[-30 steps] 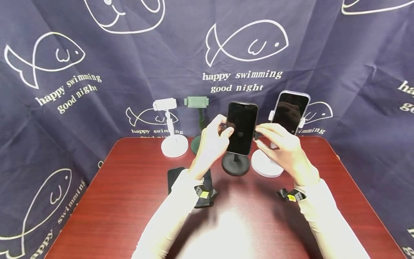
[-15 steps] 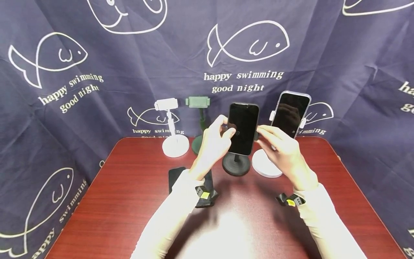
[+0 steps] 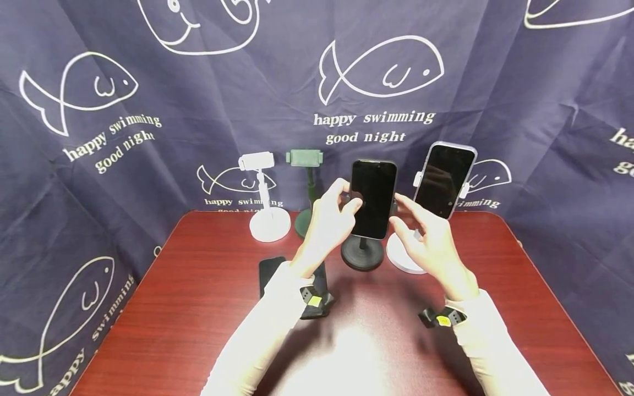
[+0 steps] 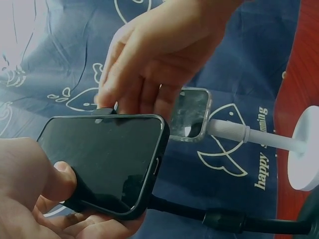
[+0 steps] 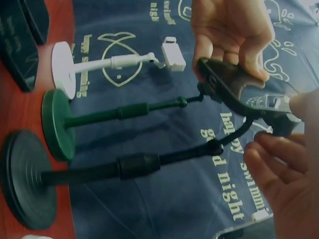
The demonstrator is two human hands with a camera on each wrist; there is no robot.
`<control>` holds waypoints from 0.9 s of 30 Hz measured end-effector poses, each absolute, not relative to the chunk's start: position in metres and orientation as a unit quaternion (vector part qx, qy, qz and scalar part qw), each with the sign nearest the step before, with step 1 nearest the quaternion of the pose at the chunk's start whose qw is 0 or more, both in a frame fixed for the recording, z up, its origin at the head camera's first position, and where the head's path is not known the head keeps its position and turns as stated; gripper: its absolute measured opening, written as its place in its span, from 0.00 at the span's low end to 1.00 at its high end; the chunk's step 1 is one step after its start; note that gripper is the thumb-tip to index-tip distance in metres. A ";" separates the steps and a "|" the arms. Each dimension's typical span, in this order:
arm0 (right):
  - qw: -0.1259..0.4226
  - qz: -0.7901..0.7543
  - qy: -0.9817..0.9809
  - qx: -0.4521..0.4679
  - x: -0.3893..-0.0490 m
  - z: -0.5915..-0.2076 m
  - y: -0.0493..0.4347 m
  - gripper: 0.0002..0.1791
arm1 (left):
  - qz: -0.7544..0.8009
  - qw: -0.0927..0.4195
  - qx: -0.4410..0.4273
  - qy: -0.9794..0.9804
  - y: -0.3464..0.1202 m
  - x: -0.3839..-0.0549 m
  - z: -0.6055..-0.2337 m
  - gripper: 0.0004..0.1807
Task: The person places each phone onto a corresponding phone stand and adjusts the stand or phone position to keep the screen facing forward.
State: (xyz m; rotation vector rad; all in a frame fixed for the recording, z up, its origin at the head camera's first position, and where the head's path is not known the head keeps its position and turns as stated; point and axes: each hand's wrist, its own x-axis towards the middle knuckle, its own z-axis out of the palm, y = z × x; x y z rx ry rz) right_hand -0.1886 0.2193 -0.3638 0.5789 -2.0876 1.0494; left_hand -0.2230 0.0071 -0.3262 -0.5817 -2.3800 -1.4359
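Note:
A black-cased phone (image 3: 373, 199) stands upright in the clamp of a black phone stand (image 3: 362, 256). My left hand (image 3: 331, 220) holds the phone's left edge, thumb on the dark screen and fingers behind it. At the opposite edge is my right hand (image 3: 433, 245), its thumb and fingers spread apart beside the clamp. In the left wrist view a right fingertip is right at the clamp's end piece (image 4: 103, 111). The right wrist view shows the clamp (image 5: 280, 123) between the right thumb and fingers, and the stand's jointed neck below the phone.
Right of it, a white stand (image 3: 403, 256) bears a phone in a pale case (image 3: 444, 179). At the back left stand a white stand (image 3: 269, 224) and a green stand (image 3: 304, 158), both with bare clamps. Dark phones (image 3: 269, 269) lie under the left forearm on the red table (image 3: 198, 308).
My right thumb and fingers have parted from their pinch on the clamp end, and that hand has shifted slightly down. My left hand keeps its hold on the phone.

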 end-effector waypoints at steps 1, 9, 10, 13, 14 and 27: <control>0.350 0.418 -0.811 0.213 -0.188 -0.364 0.217 0.27 | -0.499 0.154 -0.204 -0.828 0.007 -0.223 -0.327 0.07; 0.344 0.483 -0.795 0.130 -0.189 -0.364 0.197 0.18 | -0.496 0.175 -0.214 -0.823 0.007 -0.222 -0.333 0.08; 0.344 0.493 -0.790 0.119 -0.189 -0.364 0.195 0.17 | -0.495 0.176 -0.215 -0.823 0.007 -0.222 -0.334 0.08; 0.334 0.522 -0.779 0.092 -0.189 -0.363 0.192 0.16 | -0.493 0.178 -0.215 -0.824 0.007 -0.222 -0.334 0.08; 0.329 0.528 -0.778 0.086 -0.188 -0.363 0.192 0.16 | -0.492 0.179 -0.215 -0.824 0.007 -0.222 -0.334 0.09; 0.307 0.526 -0.790 0.071 -0.186 -0.358 0.193 0.18 | -0.494 0.184 -0.220 -0.821 0.008 -0.221 -0.335 0.08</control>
